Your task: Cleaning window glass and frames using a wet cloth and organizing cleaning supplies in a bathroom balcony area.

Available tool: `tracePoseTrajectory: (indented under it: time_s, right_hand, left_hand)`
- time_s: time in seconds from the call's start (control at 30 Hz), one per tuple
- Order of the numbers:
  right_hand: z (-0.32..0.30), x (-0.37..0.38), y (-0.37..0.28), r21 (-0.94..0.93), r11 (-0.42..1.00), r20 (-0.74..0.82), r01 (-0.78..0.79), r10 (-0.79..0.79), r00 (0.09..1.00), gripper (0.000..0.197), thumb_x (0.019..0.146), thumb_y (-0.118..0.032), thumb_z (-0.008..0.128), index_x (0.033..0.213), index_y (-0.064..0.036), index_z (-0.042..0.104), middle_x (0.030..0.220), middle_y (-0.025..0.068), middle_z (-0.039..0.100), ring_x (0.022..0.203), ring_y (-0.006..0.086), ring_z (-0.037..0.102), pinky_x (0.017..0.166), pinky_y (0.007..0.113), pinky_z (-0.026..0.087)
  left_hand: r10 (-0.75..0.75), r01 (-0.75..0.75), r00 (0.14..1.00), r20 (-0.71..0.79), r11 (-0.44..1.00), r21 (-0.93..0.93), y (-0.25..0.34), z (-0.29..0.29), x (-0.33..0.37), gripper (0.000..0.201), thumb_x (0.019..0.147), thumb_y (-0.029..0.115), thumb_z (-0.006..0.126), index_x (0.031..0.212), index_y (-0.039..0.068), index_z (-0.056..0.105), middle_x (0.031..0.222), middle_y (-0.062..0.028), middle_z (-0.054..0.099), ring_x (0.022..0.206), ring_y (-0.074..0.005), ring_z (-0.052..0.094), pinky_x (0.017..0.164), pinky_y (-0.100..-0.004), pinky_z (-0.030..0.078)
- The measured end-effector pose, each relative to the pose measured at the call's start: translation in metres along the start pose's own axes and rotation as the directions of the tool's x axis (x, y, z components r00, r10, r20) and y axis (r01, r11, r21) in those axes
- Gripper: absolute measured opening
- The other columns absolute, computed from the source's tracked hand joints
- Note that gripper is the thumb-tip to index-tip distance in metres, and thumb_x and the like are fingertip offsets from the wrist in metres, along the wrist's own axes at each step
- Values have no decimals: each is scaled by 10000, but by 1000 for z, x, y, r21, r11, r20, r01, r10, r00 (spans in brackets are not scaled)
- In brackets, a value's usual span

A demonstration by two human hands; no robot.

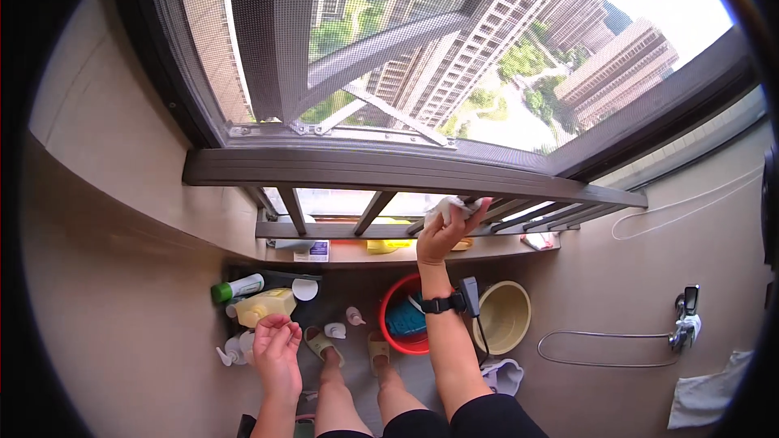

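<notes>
My right hand reaches up to the brown metal window railing, with a crumpled white cloth held against its upright bars. The fingers are partly wrapped round the cloth. A black strap with a small dark device circles my right wrist, and a cable hangs from it. Low on the left, my left hand hovers with its fingers curled together and nothing visible in them. Nearest to it are a yellowish bottle and white pump bottles.
A red bucket with blue fabric inside and a beige bucket stand on the floor. A green-capped bottle lies at left. On the right wall hang a shower tap with hose and a pale towel. A yellow item sits on the sill.
</notes>
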State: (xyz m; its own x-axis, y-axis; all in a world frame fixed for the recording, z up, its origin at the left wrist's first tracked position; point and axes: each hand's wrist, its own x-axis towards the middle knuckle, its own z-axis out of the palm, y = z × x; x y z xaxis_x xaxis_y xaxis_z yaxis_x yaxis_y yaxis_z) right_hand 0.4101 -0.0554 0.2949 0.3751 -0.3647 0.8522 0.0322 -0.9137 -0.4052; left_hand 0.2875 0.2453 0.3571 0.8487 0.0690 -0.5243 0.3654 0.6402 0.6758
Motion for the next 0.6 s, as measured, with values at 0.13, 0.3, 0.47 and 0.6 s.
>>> tracePoseTrajectory:
  time_s: [0.13,0.3,0.47,0.6]
  right_hand:
    - [-7,-95,67,131,983,327,-127,79,942,355,752,122,532,1036,-91,534,1337,251,365,1217,433,392,1004,432,347]
    - [-21,-76,50,309,882,345,-356,245,906,306,775,122,512,1027,-50,518,1291,243,432,1174,375,465,960,392,402]
    - [-6,-7,12,505,840,164,-197,130,978,295,810,89,510,1052,-59,428,1336,219,322,1243,310,371,989,363,314]
    - [15,-72,65,390,912,186,-125,55,981,362,719,146,545,994,-75,463,1293,258,350,1188,395,411,982,400,345]
  left_hand:
    - [-60,61,998,-20,998,19,-46,14,-1,207,841,-11,517,1031,69,513,981,-37,543,882,-133,546,821,-271,448]
    - [-107,106,994,19,993,46,-86,30,-12,176,841,-18,515,1001,55,513,969,-51,549,882,-134,547,818,-275,450]
    - [-124,124,992,1,992,28,-135,43,-9,154,840,-19,525,978,49,526,946,-44,560,867,-126,558,819,-264,464]
    - [-188,187,981,54,982,27,-173,69,-7,166,835,-25,521,982,51,532,957,-56,572,876,-134,564,833,-267,463]
